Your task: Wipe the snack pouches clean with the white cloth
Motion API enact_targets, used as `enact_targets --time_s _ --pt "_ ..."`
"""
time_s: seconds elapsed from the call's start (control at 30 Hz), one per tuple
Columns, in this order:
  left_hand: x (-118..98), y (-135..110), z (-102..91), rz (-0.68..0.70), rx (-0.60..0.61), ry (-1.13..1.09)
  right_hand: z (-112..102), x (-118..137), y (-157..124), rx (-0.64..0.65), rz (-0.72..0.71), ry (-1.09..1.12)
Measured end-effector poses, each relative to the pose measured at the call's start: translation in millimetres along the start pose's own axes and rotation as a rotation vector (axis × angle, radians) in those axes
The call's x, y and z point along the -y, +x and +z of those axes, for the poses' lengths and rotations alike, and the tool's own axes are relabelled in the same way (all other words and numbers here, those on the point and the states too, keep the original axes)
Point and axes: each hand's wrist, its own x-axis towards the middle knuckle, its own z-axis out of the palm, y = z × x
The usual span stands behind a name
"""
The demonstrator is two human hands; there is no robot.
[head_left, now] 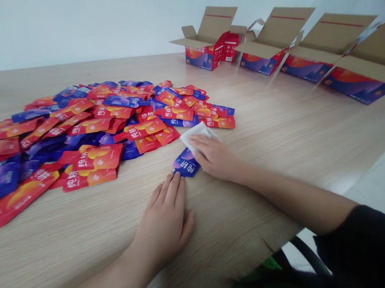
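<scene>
My left hand (166,219) lies flat on the wooden table (276,126), fingers stretched out, fingertips just short of a blue sachet (185,163). My right hand (214,155) rests on that sachet's right end and presses a white cloth (196,132) against it, fingers curled over the cloth. A large heap of red, orange and blue sachets (90,128) spreads across the table to the left of both hands.
Several open cardboard boxes with red and blue printed sides stand in a row at the back right, the nearest to the heap (208,47) and others (354,73) toward the table's right edge. A pale wall runs behind the table.
</scene>
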Motion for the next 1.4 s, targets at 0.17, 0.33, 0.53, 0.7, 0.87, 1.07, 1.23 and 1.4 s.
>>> enact_targets --time_s 0.17,0.33,0.53,0.7,0.87,1.07,1.23,1.4 --pt "0.2 -0.2 0.4 -0.015 0.012 -0.018 8.4 16.0 -3.1 -0.005 -0.021 -0.084" --pt "-0.1 0.5 -0.7 -0.005 0.022 0.0 3.4 23.9 -5.0 0.083 -0.22 0.042" --pt "0.3 -0.3 0.9 -0.008 0.017 0.002 0.7 0.8 -0.9 -0.039 0.095 -0.071" --pt "0.2 0.2 -0.5 -0.019 0.04 -0.009 6.1 30.7 -6.6 0.071 -0.235 0.066" --pt "0.4 -1.0 1.2 -0.02 0.032 -0.009 -2.0 0.1 2.6 -0.017 -0.003 0.065" --pt "0.6 -1.9 1.5 -0.034 0.03 -0.049 5.8 22.5 -5.8 0.02 -0.154 0.032" --pt "1.2 -1.5 0.5 -0.003 0.017 -0.022 -1.7 8.8 -0.6 0.098 -0.234 0.117" --pt "2.3 -2.7 3.2 0.013 -0.025 0.011 -2.9 -7.4 2.1 -0.021 0.03 -0.002"
